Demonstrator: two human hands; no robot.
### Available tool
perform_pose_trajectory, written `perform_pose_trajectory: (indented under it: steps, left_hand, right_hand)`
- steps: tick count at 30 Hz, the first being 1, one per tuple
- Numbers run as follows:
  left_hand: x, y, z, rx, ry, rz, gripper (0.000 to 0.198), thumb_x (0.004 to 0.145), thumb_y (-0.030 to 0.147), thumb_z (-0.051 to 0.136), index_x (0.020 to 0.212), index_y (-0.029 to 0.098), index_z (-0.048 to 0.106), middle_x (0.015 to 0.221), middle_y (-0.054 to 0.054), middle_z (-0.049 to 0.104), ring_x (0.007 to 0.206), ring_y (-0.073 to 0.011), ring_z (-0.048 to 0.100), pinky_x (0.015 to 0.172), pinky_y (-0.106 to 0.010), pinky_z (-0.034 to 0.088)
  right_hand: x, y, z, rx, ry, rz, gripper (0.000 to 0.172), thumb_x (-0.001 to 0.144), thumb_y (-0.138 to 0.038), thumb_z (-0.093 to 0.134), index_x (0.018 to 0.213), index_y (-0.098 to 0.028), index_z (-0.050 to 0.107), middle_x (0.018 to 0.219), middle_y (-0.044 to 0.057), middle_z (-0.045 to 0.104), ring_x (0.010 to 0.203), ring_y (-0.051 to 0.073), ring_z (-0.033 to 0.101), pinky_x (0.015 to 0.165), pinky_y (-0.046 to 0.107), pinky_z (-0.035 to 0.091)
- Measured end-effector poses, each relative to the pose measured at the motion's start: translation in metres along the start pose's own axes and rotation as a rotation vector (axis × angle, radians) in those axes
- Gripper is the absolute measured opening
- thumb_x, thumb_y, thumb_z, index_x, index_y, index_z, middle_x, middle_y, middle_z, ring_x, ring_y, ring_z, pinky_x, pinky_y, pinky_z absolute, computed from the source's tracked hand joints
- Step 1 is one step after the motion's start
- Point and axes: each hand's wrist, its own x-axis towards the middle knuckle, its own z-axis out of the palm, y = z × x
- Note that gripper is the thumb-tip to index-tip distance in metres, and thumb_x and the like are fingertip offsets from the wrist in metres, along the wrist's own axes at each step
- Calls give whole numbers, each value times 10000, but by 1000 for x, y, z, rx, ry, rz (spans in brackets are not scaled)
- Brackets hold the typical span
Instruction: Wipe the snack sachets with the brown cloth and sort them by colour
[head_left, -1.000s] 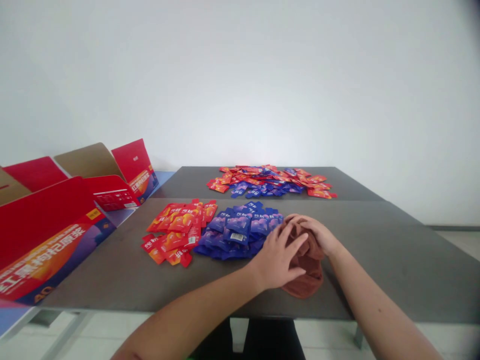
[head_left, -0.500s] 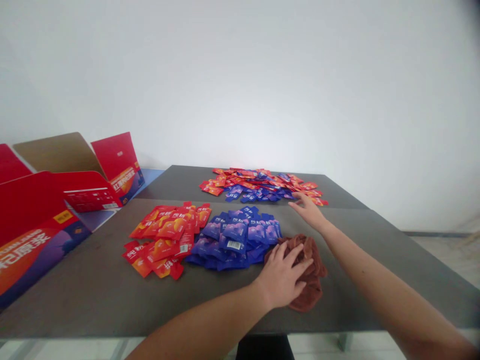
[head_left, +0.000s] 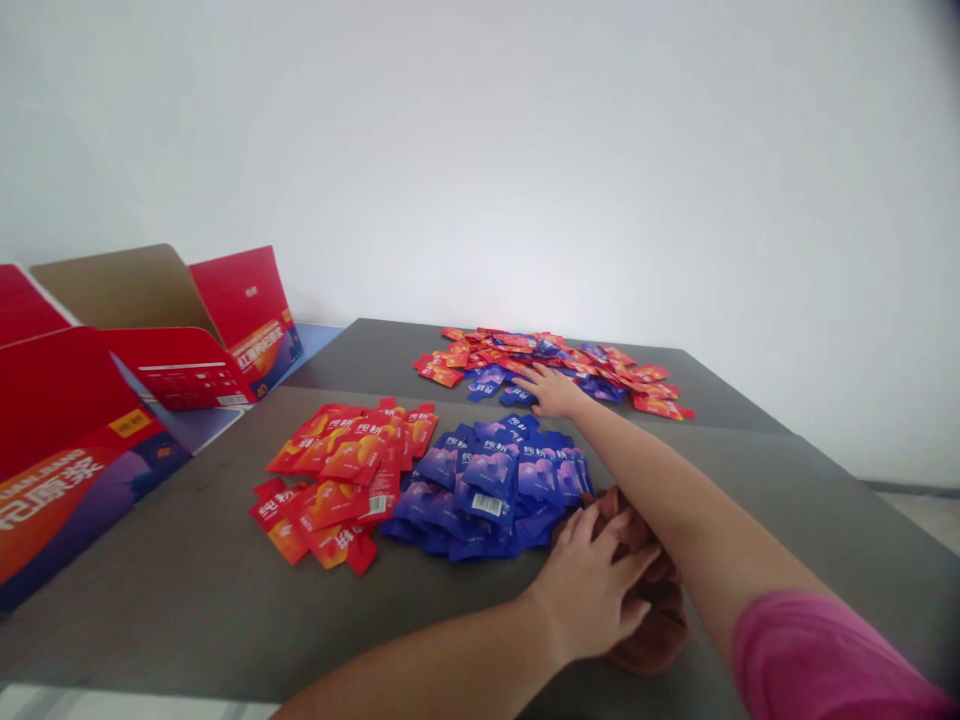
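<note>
My left hand (head_left: 589, 590) lies on a crumpled brown cloth (head_left: 656, 640), its fingers spread over the fabric. Reaching across the table, my right hand (head_left: 551, 390) is at the near edge of a mixed far pile of red and blue sachets (head_left: 517, 342). Its fingers are apart above the blue sachets (head_left: 487, 378); whether they touch any is unclear. Just left of the cloth sits a heap of blue sachets (head_left: 487, 470). Beside that heap are red sachets (head_left: 352, 450), loosely stacked. The right forearm hides part of the cloth.
Two red printed cartons stand at the left: a large near one (head_left: 67, 420) and one behind it (head_left: 247, 320) with raised flaps. They rest on a blue surface (head_left: 319, 345) beside the dark grey table (head_left: 187, 600). A white wall (head_left: 480, 160) rises behind the table.
My right hand has moved left along the far pile to the blue sachets at its front. My left hand stays on the cloth. The whole view has shifted slightly, and a pink sleeve now shows.
</note>
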Motion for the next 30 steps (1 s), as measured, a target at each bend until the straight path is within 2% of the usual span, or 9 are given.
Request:
perform_pose_trajectory:
  steps: [2, 7, 15, 19, 22, 30]
  left_hand:
    - [0, 0, 0, -7, -6, -5, 596, 891, 446, 481, 1451, 321, 318, 1560, -35, 245, 1407, -335, 204, 1129, -530, 267]
    - [0, -1, 0, -2, -24, -10, 542, 886, 451, 483, 1400, 293, 408, 1550, -44, 259, 1410, -337, 193, 1133, -513, 260]
    - [0, -3, -1, 5, -26, 10, 544, 884, 446, 497, 1404, 317, 403, 1519, -19, 321, 1395, -308, 217, 1127, -490, 268]
    - [0, -5, 1, -9, -7, 7, 546, 864, 430, 537, 1387, 320, 429, 1520, -21, 322, 1390, -315, 219, 1119, -504, 276]
    - [-1, -5, 3, -11, -5, 6, 547, 862, 435, 540, 1384, 308, 437, 1523, -35, 316, 1387, -321, 229, 1120, -507, 274]
    - [1, -7, 6, -23, 5, 0, 561, 856, 415, 551, 1393, 305, 429, 1536, -28, 296, 1385, -329, 240, 1119, -514, 276]
  right_hand:
    - [11, 4, 4, -33, -41, -16, 677, 765, -224, 604, 1416, -228, 421, 1553, 89, 278, 1367, 404, 280, 1063, 552, 303]
    - [23, 14, 12, -75, -100, -13, 542, 798, -175, 558, 1337, -216, 529, 1512, 94, 364, 1259, 366, 440, 978, 478, 428]
    - [1, 14, 17, -103, -47, 78, 440, 850, -122, 473, 1264, -229, 577, 1497, 59, 396, 1201, 307, 495, 899, 421, 490]
    - [-28, 17, 17, -118, -28, 141, 416, 889, -139, 425, 1262, -243, 577, 1505, 54, 384, 1191, 300, 501, 837, 415, 515]
    - [-57, 20, 16, -125, -26, 178, 412, 906, -144, 408, 1264, -256, 578, 1496, 39, 401, 1220, 281, 486, 869, 400, 504]
    - [-159, 20, 5, -144, -47, 310, 417, 885, -122, 428, 1249, -244, 590, 1471, 54, 439, 1180, 260, 538, 851, 383, 521]
